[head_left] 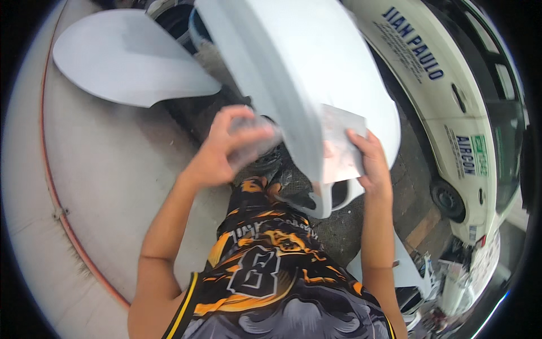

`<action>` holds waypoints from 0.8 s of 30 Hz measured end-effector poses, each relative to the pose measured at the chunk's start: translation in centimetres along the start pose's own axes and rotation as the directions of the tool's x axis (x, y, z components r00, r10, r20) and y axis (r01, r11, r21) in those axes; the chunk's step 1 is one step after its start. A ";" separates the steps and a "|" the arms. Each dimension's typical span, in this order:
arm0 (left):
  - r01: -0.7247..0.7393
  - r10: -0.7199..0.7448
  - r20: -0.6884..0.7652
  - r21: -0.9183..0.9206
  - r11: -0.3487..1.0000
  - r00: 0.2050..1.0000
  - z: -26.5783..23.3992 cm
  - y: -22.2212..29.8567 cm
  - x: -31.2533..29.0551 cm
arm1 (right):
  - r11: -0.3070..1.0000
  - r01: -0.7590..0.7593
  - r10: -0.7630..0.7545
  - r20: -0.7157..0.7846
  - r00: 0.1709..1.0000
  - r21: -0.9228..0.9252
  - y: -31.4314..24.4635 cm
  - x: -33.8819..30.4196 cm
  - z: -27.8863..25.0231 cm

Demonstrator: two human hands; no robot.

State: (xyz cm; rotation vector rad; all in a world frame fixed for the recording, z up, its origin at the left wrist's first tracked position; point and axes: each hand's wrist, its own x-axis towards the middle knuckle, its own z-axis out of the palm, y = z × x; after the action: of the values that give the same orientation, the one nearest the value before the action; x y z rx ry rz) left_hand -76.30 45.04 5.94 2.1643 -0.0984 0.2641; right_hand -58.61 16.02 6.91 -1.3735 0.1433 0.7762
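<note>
In the head view, the left hand (212,152), at centre-left, grips a blurred grey piece (247,148). The right hand (375,164), right of centre, pinches a pale sheet (342,144) over the curved white panel (316,62), which spans the upper middle. A white car (435,107) stands at upper right.

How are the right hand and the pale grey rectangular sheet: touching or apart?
Touching. The head view shows the right hand at the right edge of the pale grey rectangular sheet, overlapping its face with no gap between them.
</note>
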 end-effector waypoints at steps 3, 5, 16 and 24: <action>-0.174 0.109 0.221 0.297 0.939 0.969 2.3 4.7 1.3 | 0.999 0.028 -0.033 0.115 0.993 0.040 0.6 -0.8 -0.7; -0.234 0.150 0.255 0.344 0.909 0.955 2.7 6.5 2.5 | 0.997 0.069 -0.073 0.165 0.984 0.035 0.8 -1.3 -1.2; -0.384 0.023 0.628 0.446 0.809 0.778 2.1 7.4 4.3 | 0.884 0.408 -0.392 -0.116 0.913 0.227 0.5 -3.2 -6.8; 0.460 -0.085 0.462 -0.887 -0.047 0.883 -2.0 1.2 4.8 | 0.878 0.371 -0.342 -0.148 0.928 0.302 -2.2 0.5 -5.1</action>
State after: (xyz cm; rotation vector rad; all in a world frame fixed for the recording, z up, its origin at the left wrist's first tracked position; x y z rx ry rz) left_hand -72.15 46.14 9.07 0.6076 0.0266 -0.3398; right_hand -55.19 11.59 7.28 -1.0757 0.0800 0.3585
